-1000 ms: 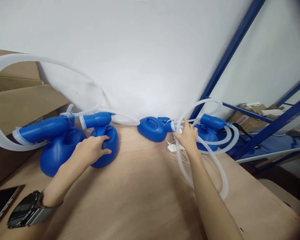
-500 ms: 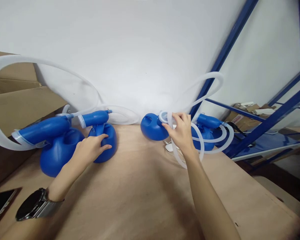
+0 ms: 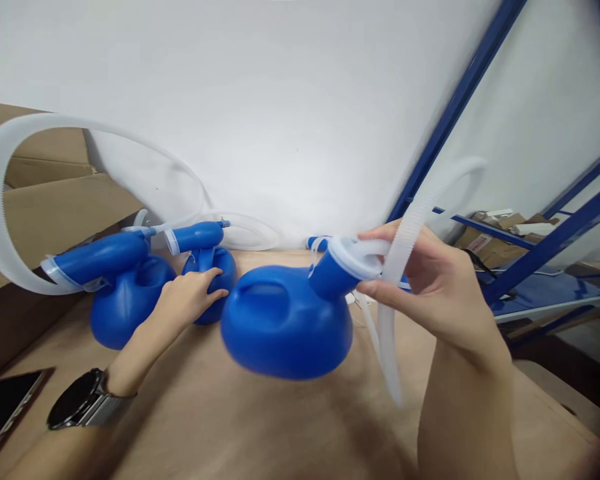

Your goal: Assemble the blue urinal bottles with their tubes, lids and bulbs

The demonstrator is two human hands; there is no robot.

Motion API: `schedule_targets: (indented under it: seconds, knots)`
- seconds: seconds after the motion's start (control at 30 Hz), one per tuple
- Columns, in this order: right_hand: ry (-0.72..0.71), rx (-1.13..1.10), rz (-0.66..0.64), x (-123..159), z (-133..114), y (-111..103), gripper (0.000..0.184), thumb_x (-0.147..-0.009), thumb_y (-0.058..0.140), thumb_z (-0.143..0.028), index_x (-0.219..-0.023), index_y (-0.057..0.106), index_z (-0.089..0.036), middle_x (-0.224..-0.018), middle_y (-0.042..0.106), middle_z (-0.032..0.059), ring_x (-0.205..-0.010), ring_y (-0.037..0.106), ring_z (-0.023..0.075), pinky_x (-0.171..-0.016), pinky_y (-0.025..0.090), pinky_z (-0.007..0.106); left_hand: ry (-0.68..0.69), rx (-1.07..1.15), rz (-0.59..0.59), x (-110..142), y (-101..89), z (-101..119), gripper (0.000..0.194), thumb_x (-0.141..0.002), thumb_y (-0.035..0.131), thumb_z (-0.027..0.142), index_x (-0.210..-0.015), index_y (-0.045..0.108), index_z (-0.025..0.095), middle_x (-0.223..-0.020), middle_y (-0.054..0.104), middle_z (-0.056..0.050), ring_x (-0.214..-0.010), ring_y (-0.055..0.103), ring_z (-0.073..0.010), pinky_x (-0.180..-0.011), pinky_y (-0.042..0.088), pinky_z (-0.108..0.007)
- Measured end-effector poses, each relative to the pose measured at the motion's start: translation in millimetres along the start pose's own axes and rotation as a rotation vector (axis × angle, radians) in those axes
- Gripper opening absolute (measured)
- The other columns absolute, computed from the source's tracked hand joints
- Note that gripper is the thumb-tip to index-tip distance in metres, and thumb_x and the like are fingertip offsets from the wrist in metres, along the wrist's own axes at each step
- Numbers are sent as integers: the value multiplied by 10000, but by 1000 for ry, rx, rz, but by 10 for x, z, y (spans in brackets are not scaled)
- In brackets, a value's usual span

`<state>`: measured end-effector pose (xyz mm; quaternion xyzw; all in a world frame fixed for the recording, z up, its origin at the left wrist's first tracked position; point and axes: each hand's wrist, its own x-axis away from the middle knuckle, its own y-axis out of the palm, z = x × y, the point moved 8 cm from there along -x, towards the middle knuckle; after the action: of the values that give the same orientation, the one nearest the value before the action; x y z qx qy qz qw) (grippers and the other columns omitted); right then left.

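Blue plastic jug [image 3: 285, 327] raised off table [image 3: 260, 427]

Glossy plastic jug [image 3: 285, 327], ribbed translucent hose [image 3: 407, 233], matt plywood table [image 3: 260, 427]

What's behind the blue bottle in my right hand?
A small blue neck pokes out behind the blue plastic bottle, against the white wall. The tabletop right behind it is covered.

Bright, even light, washed pale across the wall [image 3: 260, 113]; soft, faint shadows on the desk [image 3: 260, 427]; fisheye bending and darkened corners toward the edges.
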<state>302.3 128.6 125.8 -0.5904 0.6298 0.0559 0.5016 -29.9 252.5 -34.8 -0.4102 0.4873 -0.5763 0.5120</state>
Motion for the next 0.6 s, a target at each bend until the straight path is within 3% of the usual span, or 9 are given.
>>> schedule_targets:
  seconds: [0.1,0.2,0.3,0.37,0.43,0.6]
  knots:
    - [-31,-82,-131,-40,-60,228,398,-839,951,-427,-1184,796,-300,-1139,736,65,-1004,722,279,-863,613,432,33,138,-76,60,-87,37,698,-971,550,592,-1551,633,213,-1211,807,-174,-1137,752,-446,-898,598,-487]
    - [47,-228,-243,-98,121,545,423,-796,973,-387,-1153,778,-268,-1146,740,56,-1055,716,275,-951,596,441,73,311,-174,152,-183,63,836,-983,390,809,-1514,677,230,-1081,835,-113,-1044,778,-367,-861,636,-419]
    - [193,-409,-301,-109,438,856,476,-737,987,-356,-1126,738,-244,-1154,739,54,-1082,711,268,-1007,567,446,82,462,-253,250,-227,29,969,-958,263,931,-1510,694,261,-1305,805,-122,-1201,745,-378,-921,652,-433]
    - [265,-509,-321,-89,627,1012,512,-697,994,-338,-1113,712,-239,-1118,731,42,-1043,704,251,-971,566,424,87,533,-305,313,-226,9,926,-925,368,965,-1517,692,330,-1542,700,-80,-1396,645,-396,-1088,594,-471]
    - [324,-568,-363,-49,767,1133,555,-655,1010,-328,-1099,688,-239,-1056,717,24,-972,693,230,-899,572,394,111,554,-356,373,-232,21,817,-910,501,942,-1474,719,393,-1626,637,-15,-1495,563,-398,-1203,508,-479]
    - [409,-551,-590,92,852,1432,579,-633,1023,-341,-1079,668,-243,-1018,709,9,-932,688,220,-840,578,370,245,448,-461,551,-308,146,584,-963,568,813,-1256,826,379,-1334,807,4,-1247,729,-353,-1051,579,-402]
